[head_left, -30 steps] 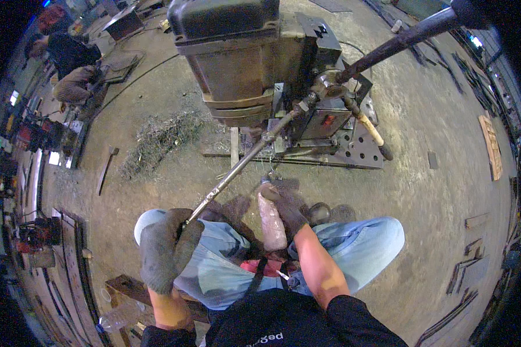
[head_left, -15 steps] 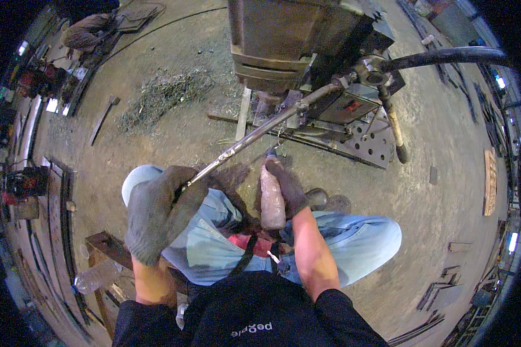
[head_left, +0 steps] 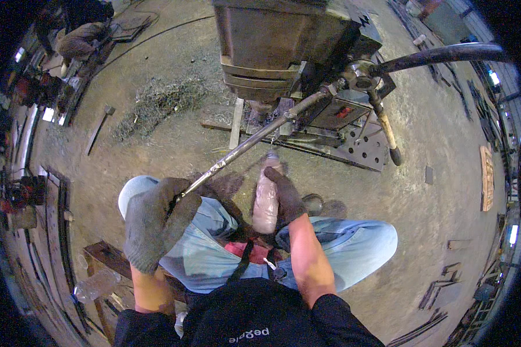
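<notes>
Seated at a drill press, one gloved hand on its feed lever, the other around a plastic bottle.

I can't make out the drill bit or workpiece; the machine head [head_left: 283, 52] hides them, and its top is cut off. The floor is dusty concrete with a heap of metal shavings [head_left: 159, 104] and steel bars near the rim. My left hand [head_left: 156, 222] is closed around the end of the long lever [head_left: 243, 147], arm bent upward. My right hand [head_left: 283, 199] wraps the bottle [head_left: 265, 199], which stands upright above my knees, nozzle pointing toward the perforated table [head_left: 359, 153].
</notes>
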The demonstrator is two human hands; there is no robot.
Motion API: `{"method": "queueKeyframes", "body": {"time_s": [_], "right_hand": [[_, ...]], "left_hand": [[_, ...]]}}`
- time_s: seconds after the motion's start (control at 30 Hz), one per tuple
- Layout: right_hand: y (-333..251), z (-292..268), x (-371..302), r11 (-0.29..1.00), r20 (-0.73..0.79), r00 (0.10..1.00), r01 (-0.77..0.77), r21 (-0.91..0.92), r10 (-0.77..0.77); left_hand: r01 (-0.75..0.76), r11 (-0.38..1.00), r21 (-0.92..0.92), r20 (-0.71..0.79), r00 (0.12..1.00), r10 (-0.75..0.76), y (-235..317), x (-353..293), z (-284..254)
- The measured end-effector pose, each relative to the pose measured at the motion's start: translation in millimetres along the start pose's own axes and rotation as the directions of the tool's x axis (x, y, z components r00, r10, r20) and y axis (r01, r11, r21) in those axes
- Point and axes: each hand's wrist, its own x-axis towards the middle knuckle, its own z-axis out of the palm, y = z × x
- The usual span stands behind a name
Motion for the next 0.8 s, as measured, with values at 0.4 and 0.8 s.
{"method": "queueKeyframes", "body": {"time_s": [0.4, 0.8], "right_hand": [[22.5, -38.6, 43.5, 0.829, -0.022, 0.967, 0.205, -0.520, -0.253], [7.0, -12.8, 10.3, 0.874, -0.076, 0.957, 0.220, -0.434, -0.279]], "left_hand": [[-0.061, 0.998, -0.004, -0.039, 0.997, 0.061, -6.2, -0.3, 5.8], [0.026, 0.996, -0.089, -0.015, 0.999, -0.028, -2.6, -0.6, 7.8]]}}
